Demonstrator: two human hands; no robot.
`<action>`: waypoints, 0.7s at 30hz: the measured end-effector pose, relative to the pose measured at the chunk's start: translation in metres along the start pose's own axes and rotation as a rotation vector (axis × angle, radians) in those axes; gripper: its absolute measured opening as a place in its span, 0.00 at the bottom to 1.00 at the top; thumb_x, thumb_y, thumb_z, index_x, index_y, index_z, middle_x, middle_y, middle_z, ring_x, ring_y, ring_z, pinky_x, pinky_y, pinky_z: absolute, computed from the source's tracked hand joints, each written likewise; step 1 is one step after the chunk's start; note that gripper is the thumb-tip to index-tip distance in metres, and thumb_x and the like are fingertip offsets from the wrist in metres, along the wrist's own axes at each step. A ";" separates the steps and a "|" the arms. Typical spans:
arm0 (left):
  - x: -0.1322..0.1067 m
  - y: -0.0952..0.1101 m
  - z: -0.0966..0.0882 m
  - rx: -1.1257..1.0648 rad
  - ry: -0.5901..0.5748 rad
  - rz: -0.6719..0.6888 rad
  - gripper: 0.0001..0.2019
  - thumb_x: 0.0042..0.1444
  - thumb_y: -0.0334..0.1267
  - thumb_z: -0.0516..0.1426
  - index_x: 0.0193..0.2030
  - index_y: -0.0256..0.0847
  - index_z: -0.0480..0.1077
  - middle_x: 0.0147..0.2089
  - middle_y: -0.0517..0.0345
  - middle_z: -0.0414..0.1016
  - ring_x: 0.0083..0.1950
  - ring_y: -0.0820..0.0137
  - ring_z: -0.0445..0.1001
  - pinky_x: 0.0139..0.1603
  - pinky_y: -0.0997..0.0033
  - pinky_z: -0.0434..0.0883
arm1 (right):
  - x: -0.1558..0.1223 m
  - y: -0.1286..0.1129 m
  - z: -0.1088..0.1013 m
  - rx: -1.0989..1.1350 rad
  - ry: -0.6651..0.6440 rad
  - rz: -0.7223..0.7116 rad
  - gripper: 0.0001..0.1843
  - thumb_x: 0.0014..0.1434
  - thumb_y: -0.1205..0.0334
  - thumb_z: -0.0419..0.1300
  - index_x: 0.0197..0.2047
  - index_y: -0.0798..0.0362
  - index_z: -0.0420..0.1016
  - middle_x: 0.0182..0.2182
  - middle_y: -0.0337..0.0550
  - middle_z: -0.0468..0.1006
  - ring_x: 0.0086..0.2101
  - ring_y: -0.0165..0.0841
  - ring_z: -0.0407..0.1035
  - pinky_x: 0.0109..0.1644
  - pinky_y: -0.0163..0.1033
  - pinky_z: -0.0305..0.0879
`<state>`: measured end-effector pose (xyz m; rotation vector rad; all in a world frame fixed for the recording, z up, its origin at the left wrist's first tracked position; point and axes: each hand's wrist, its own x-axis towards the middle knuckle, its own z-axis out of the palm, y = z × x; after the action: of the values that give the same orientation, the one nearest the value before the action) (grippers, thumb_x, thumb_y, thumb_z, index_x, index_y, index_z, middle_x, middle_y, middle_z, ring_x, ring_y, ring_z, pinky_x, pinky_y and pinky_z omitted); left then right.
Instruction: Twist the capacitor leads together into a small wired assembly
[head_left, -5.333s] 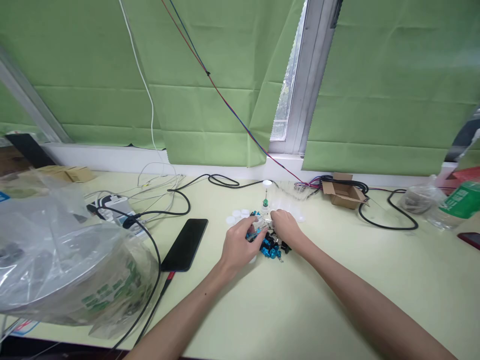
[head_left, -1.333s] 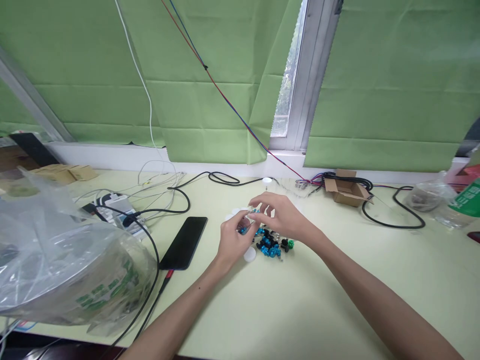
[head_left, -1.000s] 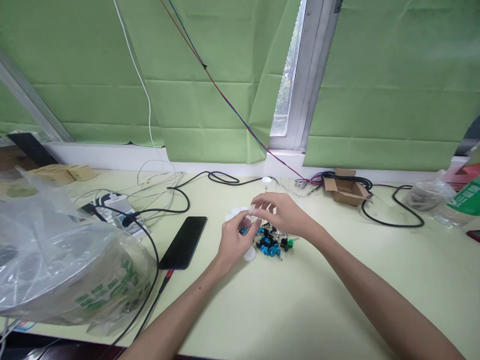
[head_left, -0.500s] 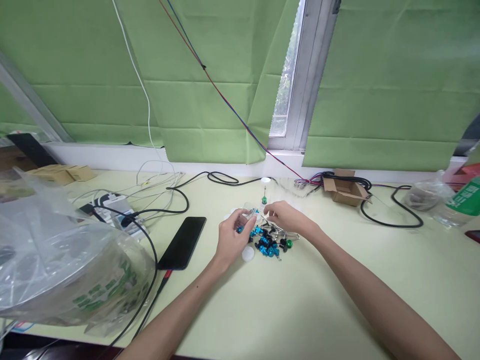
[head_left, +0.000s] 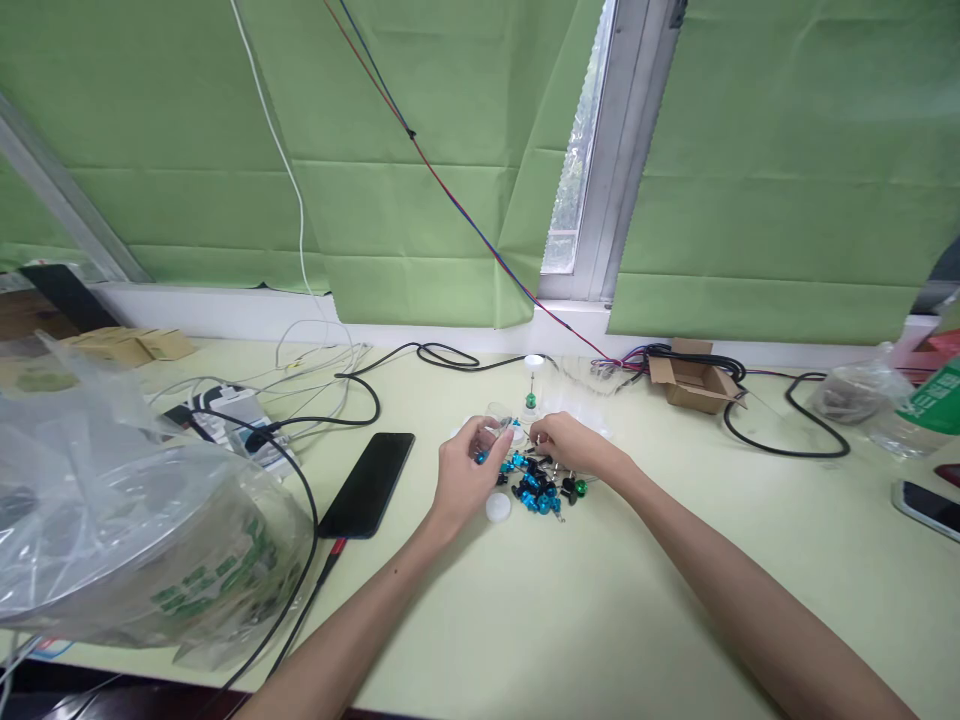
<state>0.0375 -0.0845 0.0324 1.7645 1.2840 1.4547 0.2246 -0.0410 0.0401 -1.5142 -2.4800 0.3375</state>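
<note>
My left hand (head_left: 474,473) is wrapped round a small clear plastic jar (head_left: 496,412), tilted, with blue pieces near its mouth. Over the far side of a pile of small blue and black metal parts (head_left: 536,488), my right hand (head_left: 564,441) has its fingertips pinched together. Whatever they grip is hidden or too small to name. A green part (head_left: 580,488) lies at the pile's right side. Beyond the hands stands another clear container with a white cap (head_left: 533,361) and a green part (head_left: 531,400) in it. A round white lid (head_left: 498,508) lies flat by my left wrist.
A black phone (head_left: 367,486) with a cable lies left of my left hand. Farther left is a large plastic bag (head_left: 172,540). An open cardboard box (head_left: 694,384) and black cables (head_left: 795,450) sit back right; another phone (head_left: 928,508) is at the right edge.
My right hand has dipped slightly toward the pile and its fingers have drawn together. The left hand keeps its hold on the jar. The view has shifted a little, showing the right-edge phone.
</note>
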 end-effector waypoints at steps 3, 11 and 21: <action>0.002 0.001 -0.001 -0.125 -0.031 -0.065 0.15 0.55 0.51 0.59 0.35 0.40 0.71 0.23 0.64 0.66 0.23 0.75 0.63 0.26 0.74 0.62 | 0.000 0.001 0.001 -0.004 -0.002 0.006 0.09 0.57 0.73 0.58 0.37 0.55 0.78 0.34 0.47 0.79 0.33 0.34 0.70 0.33 0.33 0.57; 0.008 0.005 -0.006 -0.670 -0.122 -0.392 0.22 0.52 0.58 0.59 0.37 0.38 0.69 0.25 0.61 0.66 0.22 0.76 0.63 0.22 0.75 0.64 | 0.002 0.003 0.003 -0.010 -0.009 0.020 0.09 0.56 0.74 0.57 0.35 0.56 0.77 0.32 0.46 0.77 0.32 0.32 0.69 0.33 0.33 0.55; 0.008 0.003 -0.007 -0.769 -0.164 -0.460 0.21 0.51 0.57 0.60 0.37 0.38 0.69 0.26 0.62 0.66 0.23 0.76 0.64 0.23 0.74 0.65 | 0.000 0.001 0.002 -0.002 -0.010 0.011 0.12 0.54 0.77 0.55 0.35 0.56 0.77 0.34 0.48 0.77 0.34 0.34 0.70 0.33 0.33 0.56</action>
<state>0.0316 -0.0800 0.0411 0.9762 0.8021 1.2577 0.2248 -0.0409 0.0383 -1.5314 -2.4810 0.3450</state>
